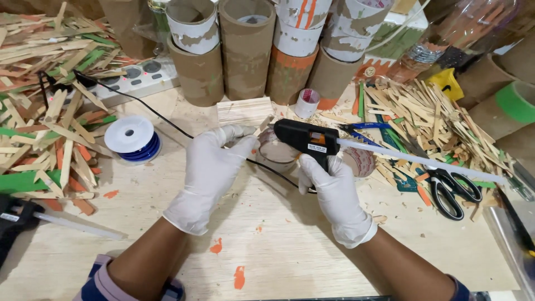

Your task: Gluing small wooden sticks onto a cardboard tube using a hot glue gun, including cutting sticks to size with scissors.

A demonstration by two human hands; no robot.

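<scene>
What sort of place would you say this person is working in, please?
Probably a craft workbench: the right hand holds a glue gun, with heaps of wooden sticks, cardboard tubes and scissors around.

On the tabletop (290, 245) we see a white-and-blue wire spool (132, 137), black-handled scissors (450, 188), a white power strip (136, 78) and a second glue gun (16, 220) at the left edge. We note cardboard tubes (245, 47) along the back and heaps of wooden sticks (50, 111) on both sides.
</scene>
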